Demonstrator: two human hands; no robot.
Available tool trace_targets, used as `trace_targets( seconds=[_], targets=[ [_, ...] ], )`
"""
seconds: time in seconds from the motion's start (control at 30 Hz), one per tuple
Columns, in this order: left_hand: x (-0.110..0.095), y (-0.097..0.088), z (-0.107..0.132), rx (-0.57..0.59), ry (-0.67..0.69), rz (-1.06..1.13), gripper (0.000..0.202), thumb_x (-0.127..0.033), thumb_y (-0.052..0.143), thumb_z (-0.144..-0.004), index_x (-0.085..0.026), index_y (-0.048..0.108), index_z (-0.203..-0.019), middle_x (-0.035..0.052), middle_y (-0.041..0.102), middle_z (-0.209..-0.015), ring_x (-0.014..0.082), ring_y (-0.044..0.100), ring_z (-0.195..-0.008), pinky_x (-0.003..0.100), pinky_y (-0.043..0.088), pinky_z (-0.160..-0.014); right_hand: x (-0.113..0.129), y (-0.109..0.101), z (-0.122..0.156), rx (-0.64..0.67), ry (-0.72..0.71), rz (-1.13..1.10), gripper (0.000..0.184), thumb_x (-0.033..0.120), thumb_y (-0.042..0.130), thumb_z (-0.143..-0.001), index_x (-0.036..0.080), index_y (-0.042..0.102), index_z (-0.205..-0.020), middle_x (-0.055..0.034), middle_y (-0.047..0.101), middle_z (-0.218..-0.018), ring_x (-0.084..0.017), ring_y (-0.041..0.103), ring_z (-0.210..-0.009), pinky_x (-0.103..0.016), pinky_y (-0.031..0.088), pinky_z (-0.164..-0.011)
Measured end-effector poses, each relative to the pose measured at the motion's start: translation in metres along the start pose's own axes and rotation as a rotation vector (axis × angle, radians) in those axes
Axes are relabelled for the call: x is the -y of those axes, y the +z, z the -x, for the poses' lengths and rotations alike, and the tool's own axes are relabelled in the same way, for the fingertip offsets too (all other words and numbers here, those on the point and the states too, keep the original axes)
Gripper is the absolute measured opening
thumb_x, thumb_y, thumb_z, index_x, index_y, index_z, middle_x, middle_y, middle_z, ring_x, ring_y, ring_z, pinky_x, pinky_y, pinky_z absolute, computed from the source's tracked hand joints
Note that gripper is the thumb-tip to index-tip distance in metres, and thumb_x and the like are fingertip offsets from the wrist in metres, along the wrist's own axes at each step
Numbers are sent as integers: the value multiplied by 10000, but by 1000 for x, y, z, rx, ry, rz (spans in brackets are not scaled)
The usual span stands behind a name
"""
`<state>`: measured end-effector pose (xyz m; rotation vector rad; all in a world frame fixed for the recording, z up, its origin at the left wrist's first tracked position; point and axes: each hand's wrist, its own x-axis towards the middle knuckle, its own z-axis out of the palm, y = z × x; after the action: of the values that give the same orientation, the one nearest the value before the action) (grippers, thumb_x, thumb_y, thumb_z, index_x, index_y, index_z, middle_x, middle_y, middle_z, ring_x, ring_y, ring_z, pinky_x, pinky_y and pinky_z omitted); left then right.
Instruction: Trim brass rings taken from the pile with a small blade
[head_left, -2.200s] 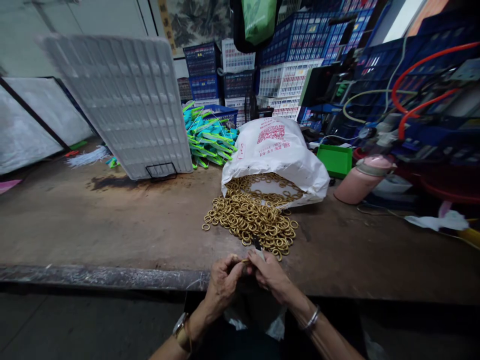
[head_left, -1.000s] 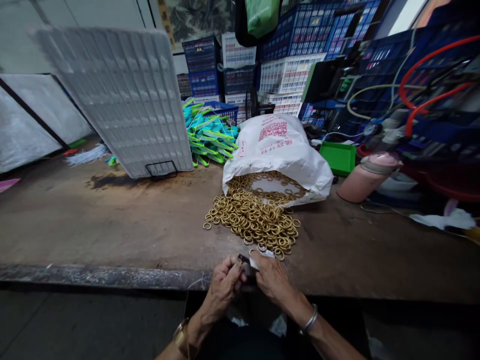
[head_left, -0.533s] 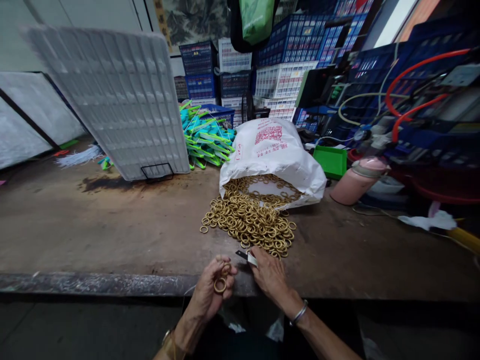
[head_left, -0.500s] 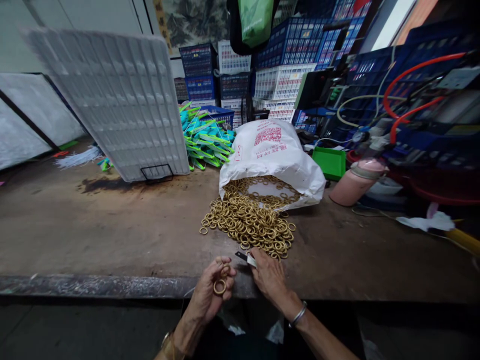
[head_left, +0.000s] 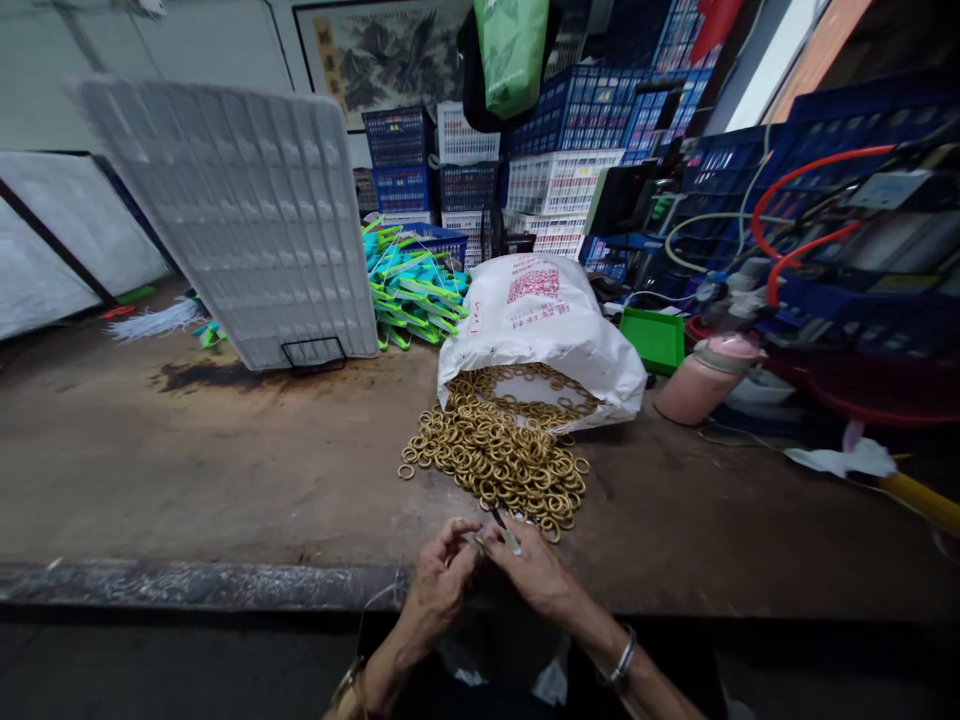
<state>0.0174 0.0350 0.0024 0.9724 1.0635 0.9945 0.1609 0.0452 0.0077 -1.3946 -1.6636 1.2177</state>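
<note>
brass-coloured rings [head_left: 517, 460] heaped on the bench [head_left: 187, 470] at twelve o'clock
right hand [head_left: 534, 578] pinches a pale-handled knife [head_left: 511, 541]; left hand [head_left: 439, 580] half curled, hold unclear; sack's [head_left: 547, 335] mouth faces six o'clock, likely so rings spill within reach

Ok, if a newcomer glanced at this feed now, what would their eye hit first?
Probably the heap of gold-coloured rings at the open mouth of a white sack, just beyond the left hand and right hand. Next, perhaps, the big ribbed grey panel at picture left, with bright green-and-turquoise pieces to its right. The orange-red hose curving at picture right also stands out.
</note>
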Motion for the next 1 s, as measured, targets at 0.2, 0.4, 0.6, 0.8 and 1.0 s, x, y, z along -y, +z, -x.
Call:
trace_targets(
  seconds=[0.2,0.4,0.6,0.8,1.0],
  targets=[
    [0,3,4,-50,61,7,212,-346,613,-676,-155,524,-653,-65,440,-506,58,380,-452,181,318,-463,12,5,4,5,170,-237,187,366,499,-708,194,445,-656,81,343,-507,-55,286,-440,-175,245,-409],
    [0,4,7,-3,-8,79,252,-389,611,-672,-161,509,-704,-34,536,-537,74,437,-452,186,329,-448,2,13,4,30,310,-382,271,475,451,-735,205,429,-748,96,385,-479,-27,216,-323,-170,163,-333],
    [-3,3,10,22,-44,121,294,-431,607,-672,-157,502,-692,-36,521,-539,41,382,-405,165,273,-402,-7,14,1,-35,187,-241,243,404,453,-736,189,439,-622,67,414,-467,-44,298,-377,-179,235,-376],
    [0,-3,16,86,-145,39,336,-489,533,-718,-161,486,-662,-72,425,-467,22,272,-338,164,175,-339,1,11,0,-81,99,-108,181,338,472,-707,182,465,-616,59,422,-511,-76,370,-490,-193,312,-477],
    [4,-2,16,84,-181,115,350,-504,554,-700,-172,444,-682,-74,440,-510,14,282,-352,146,179,-344,-4,10,0,-96,73,19,223,350,370,-763,189,450,-632,43,437,-526,-99,392,-496,-213,308,-488]
  ],
)
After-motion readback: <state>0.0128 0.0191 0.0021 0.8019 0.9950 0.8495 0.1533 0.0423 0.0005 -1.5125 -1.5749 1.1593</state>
